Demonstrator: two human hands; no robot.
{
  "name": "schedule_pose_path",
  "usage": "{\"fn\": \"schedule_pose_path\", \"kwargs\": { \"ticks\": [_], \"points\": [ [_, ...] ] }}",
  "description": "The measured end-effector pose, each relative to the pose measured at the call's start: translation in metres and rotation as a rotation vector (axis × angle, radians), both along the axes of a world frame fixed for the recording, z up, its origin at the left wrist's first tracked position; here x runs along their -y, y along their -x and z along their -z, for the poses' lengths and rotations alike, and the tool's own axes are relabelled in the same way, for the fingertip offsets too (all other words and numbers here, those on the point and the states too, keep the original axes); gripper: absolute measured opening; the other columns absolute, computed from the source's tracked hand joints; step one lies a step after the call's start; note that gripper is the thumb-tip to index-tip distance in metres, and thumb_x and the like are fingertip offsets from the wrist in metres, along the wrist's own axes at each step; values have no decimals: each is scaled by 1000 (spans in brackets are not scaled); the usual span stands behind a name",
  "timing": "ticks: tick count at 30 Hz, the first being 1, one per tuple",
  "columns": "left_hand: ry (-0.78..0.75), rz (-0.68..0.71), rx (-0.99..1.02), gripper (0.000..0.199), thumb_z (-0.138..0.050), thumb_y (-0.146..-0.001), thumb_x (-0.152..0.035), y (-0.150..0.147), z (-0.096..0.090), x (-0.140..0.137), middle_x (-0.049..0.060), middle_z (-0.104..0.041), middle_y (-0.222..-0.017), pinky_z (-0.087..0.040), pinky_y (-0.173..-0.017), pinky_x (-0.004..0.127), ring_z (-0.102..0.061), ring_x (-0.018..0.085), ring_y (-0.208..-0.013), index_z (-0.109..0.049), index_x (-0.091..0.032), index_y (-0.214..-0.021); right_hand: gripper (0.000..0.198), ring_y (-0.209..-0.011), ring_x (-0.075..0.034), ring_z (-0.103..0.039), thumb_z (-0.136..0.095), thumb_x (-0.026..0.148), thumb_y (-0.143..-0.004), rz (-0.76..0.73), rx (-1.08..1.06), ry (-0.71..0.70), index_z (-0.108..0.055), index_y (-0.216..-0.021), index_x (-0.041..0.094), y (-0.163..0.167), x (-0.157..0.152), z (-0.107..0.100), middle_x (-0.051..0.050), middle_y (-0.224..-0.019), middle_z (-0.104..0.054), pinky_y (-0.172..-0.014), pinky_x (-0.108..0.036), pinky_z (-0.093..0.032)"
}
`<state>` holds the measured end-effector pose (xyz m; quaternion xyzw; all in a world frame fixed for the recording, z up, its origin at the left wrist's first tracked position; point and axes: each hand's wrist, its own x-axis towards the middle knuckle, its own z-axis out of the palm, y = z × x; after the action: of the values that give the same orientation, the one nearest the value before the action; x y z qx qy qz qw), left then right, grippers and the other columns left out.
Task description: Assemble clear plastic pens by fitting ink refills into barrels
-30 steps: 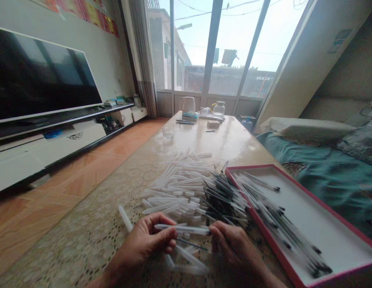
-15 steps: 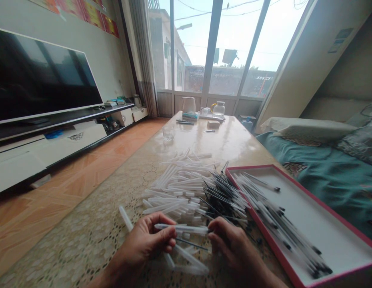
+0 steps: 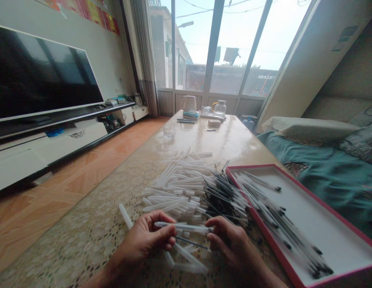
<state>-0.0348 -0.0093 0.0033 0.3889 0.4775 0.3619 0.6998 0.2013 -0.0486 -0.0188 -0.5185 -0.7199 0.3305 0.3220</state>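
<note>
My left hand [image 3: 153, 236] pinches a translucent white pen barrel [image 3: 186, 227], held nearly level above the table. At the barrel's right end, thumb and forefinger of my right hand [image 3: 226, 240] close around a small dark end piece, mostly hidden by the fingers. Under the barrel lies a thin dark pen refill [image 3: 190, 243], beside a few loose barrels [image 3: 189, 258]. Just beyond my hands spreads a heap of white pen barrels [image 3: 177, 184]. A bundle of dark pen refills [image 3: 223, 192] touches it on the right.
A pink-rimmed tray [image 3: 324, 216] on the right holds several pens with black ends [image 3: 282, 220]. Farther along the patterned table [image 3: 93, 224] stand a drinking glass [image 3: 168, 134], a glass pitcher [image 3: 219, 108] and a small box [image 3: 214, 123]. A teal-covered seat [image 3: 321, 176] borders the right side.
My right hand has shifted very slightly at the barrel's right end, its fingers a little looser. The barrel and my left hand stay almost in place.
</note>
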Motion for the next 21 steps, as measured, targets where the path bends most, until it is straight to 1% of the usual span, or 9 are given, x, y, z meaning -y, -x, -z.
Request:
{"fn": "schedule_pose_path", "kwargs": {
  "ticks": [3, 5, 7, 9, 11, 12, 14, 17, 21],
  "points": [
    [-2, -6, 14, 37, -90, -53, -37, 0, 0, 1, -2, -68, -49, -45, -45, 14, -58, 7, -43, -66, -15, -70, 24, -59, -14, -57, -41, 31, -96, 11, 9, -40, -57, -84, 19, -2, -1, -3, 1, -65, -59, -58, -23, -42],
    [3, -22, 24, 35, -90, -55, -35, 0, 0, 1, -2, -68, -51, -45, -46, 14, -59, 7, -44, -65, -15, -71, 25, -61, -15, -58, -41, 32, -96, 113, 17, -80, -57, -80, 19, -7, -1, -5, 1, -66, -60, -58, -24, -42],
    [10, -39, 29, 35, -89, -55, -35, 1, -1, 1, -2, -68, -51, -44, -44, 13, -59, 7, -44, -65, -15, -71, 20, -62, -16, -59, -45, 34, -95, 262, 2, -133, -58, -91, 19, -14, -2, -5, 0, -70, -62, -59, -24, -44],
    [19, -46, 32, 36, -90, -55, -35, 2, -1, 1, -3, -68, -50, -42, -42, 13, -58, 7, -43, -65, -16, -71, 24, -64, -17, -61, -49, 34, -94, 383, -44, -179, -55, -111, 18, -19, -4, -4, -1, -76, -65, -60, -25, -46],
    [18, -37, 38, 36, -90, -54, -36, 2, -2, 0, -2, -68, -49, -44, -43, 13, -58, 7, -43, -65, -16, -70, 30, -69, -18, -64, -51, 33, -93, 423, -65, -222, -52, -119, 18, -21, -5, -3, -3, -84, -68, -64, -26, -49],
    [15, -35, 42, 36, -90, -54, -35, 3, -2, 0, -2, -68, -49, -45, -44, 14, -59, 7, -44, -65, -15, -70, 26, -72, -18, -65, -51, 31, -93, 397, -57, -238, -55, -115, 19, -20, -5, -3, -4, -87, -68, -66, -26, -49],
    [14, -34, 50, 36, -90, -54, -34, 3, -3, -1, -2, -68, -50, -47, -46, 14, -60, 8, -45, -65, -15, -70, 15, -77, -18, -64, -51, 28, -93, 279, -17, -259, -62, -99, 20, -14, -4, -5, -3, -87, -68, -69, -26, -48],
    [17, -39, 50, 35, -90, -54, -34, 2, -4, 0, -2, -68, -51, -48, -47, 15, -60, 8, -46, -66, -15, -70, 15, -70, -16, -61, -52, 26, -93, 98, 29, -234, -63, -84, 21, -2, -1, -10, -1, -77, -64, -64, -24, -45],
    [5, -45, 62, 32, -90, -56, -31, 1, -4, 1, -2, -67, -50, -47, -45, 14, -60, 8, -44, -67, -14, -69, 17, -65, -15, -56, -51, 24, -93, 86, 52, -226, -59, -78, 20, 4, 1, -14, 0, -72, -61, -61, -24, -43]
  ]
}}
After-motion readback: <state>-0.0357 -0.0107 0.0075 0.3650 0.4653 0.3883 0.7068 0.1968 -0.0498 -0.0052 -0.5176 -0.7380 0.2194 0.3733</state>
